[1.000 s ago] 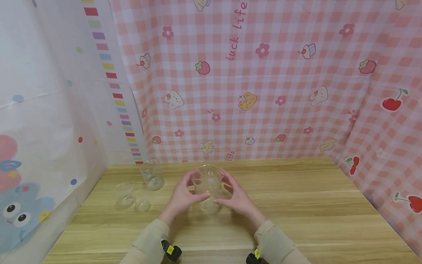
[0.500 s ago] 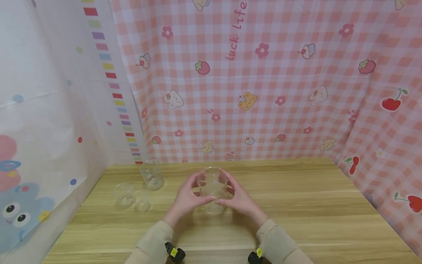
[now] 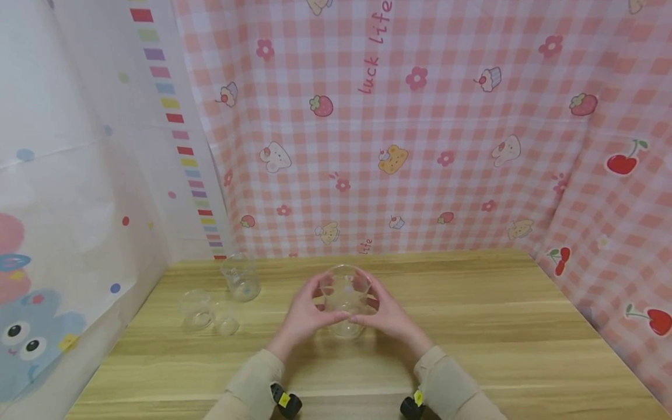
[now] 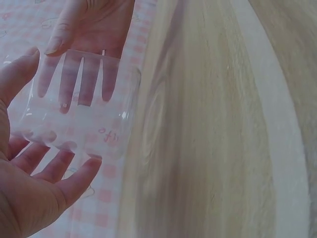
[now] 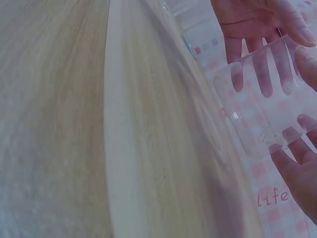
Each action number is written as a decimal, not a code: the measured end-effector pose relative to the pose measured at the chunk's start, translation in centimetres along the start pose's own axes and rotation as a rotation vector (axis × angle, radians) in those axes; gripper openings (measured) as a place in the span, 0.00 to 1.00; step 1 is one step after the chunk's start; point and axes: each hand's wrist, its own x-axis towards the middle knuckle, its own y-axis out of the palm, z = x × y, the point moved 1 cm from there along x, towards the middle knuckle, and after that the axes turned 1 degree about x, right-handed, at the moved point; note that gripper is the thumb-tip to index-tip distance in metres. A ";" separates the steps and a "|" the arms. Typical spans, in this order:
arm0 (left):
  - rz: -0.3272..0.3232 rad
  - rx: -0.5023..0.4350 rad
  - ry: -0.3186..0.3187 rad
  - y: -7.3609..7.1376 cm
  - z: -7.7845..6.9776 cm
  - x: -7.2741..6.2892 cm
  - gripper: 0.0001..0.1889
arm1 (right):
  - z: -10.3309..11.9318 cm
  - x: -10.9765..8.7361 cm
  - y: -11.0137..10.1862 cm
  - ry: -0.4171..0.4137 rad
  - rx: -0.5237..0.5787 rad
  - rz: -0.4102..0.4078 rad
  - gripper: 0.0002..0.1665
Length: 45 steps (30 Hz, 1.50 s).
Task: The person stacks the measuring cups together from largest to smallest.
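Note:
Both hands grip a large clear beaker (image 3: 346, 294) upright at the middle of the wooden table. My left hand (image 3: 308, 312) wraps its left side and my right hand (image 3: 385, 312) its right side, the thumbs almost meeting across the near wall. In the left wrist view, the curved fingers of the left hand (image 4: 34, 188) lie against the clear wall of the beaker (image 4: 104, 129). The right wrist view shows the right hand (image 5: 299, 168) with its fingertips on the beaker (image 5: 247, 124), whose base end points toward the tabletop.
At the left of the table stand a tall clear beaker (image 3: 244, 286), a smaller one (image 3: 198, 315) and a very small one (image 3: 227, 324), close together. A pink checked cloth (image 3: 441, 186) hangs behind the back edge, and a white patterned sheet (image 3: 79, 192) hangs on the left.
Both hands have shifted the large beaker slightly to the right, keeping their grip throughout. The three beakers on the left have stayed in place.

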 end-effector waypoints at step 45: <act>0.024 -0.014 0.000 2.0 -0.2 0.1 0.46 | -1.4 -0.7 -1.4 0.011 0.003 0.042 0.57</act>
